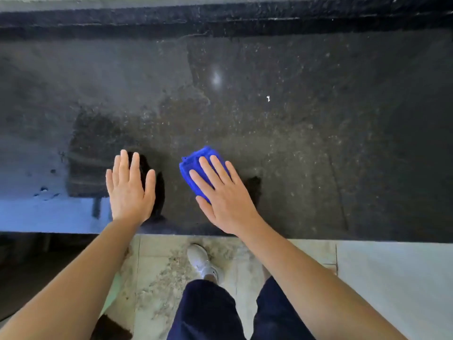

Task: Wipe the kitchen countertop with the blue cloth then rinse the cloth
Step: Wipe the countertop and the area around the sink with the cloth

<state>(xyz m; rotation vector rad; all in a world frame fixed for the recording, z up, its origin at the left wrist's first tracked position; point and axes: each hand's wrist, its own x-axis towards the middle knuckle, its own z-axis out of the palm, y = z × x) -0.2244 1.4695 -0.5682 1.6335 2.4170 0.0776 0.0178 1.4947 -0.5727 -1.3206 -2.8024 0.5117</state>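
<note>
Dark counter carries your flat left hand, while your flat right hand presses the cloth.

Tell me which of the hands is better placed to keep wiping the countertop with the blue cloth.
The right hand. It already lies flat with straight fingers on the folded blue cloth, pressing it onto the dark countertop. The left hand rests open on bare countertop beside it, apart from the cloth.
</note>
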